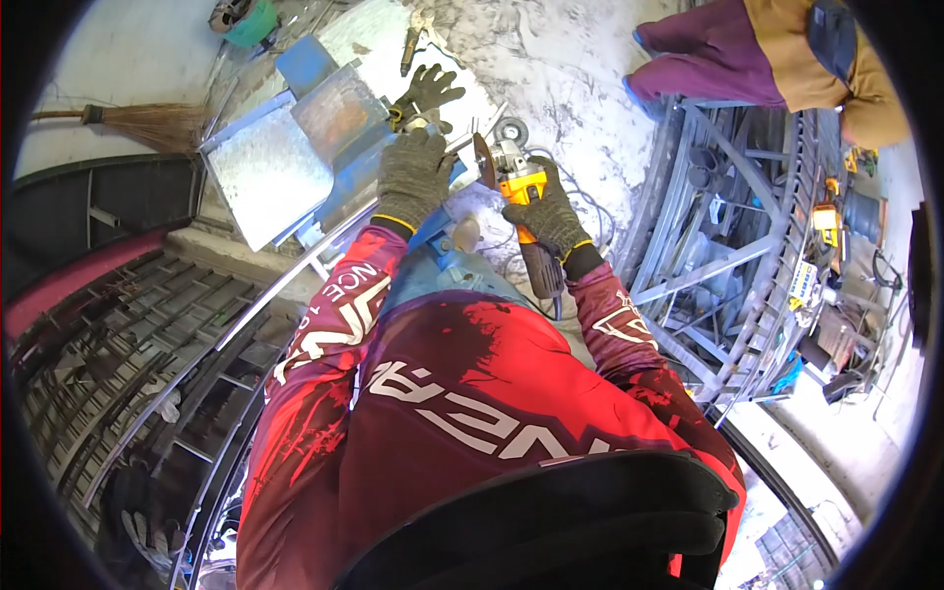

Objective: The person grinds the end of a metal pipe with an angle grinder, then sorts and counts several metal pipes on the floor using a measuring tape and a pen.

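My right hand (553, 211), in a dark grey work glove, is closed around a yellow angle grinder (521, 185). The grinder's disc (484, 160) points to the left, close to the end of a long, pale metal bar (285, 293). My gloved left hand (411, 179) lies over that bar with its fingers curled down; the fingertips are partly hidden. Beyond it, a dark glove (431, 88) shows on a pale sheet, beside a small clamp-like metal part (421, 120). Blue metal pieces (339, 118) are to the left of my left hand.
Another person in purple trousers (708, 61) stands at the upper right. Metal lengths fill a rack (728, 256) on the right. A broom (147, 123) and a green bucket (251, 25) are at the upper left. A cable (590, 202) trails over the floor.
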{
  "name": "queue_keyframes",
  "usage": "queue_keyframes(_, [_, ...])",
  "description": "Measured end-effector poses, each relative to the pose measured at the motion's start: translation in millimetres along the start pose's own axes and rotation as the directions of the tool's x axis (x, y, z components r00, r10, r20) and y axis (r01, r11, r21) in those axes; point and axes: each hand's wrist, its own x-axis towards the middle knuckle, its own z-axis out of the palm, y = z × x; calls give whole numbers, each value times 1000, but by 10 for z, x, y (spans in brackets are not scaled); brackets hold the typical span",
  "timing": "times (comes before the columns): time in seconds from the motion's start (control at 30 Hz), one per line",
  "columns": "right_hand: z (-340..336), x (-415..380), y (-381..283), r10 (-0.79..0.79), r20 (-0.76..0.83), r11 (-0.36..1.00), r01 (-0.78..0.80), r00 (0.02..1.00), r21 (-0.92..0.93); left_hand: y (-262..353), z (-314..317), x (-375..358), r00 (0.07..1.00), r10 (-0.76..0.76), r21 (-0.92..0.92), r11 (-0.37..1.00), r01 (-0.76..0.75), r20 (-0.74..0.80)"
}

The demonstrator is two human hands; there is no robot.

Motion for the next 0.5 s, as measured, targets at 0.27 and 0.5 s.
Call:
queue_keyframes(0.27, [-72, 101, -116, -2, 40, 997, 5, 999, -79, 44, -17, 2, 996, -69, 28, 997, 68, 48])
queue_keyframes(0.5, [-85, 185, -198, 3, 36, 988, 2, 999, -153, 17, 25, -3, 998, -57, 27, 998, 56, 35])
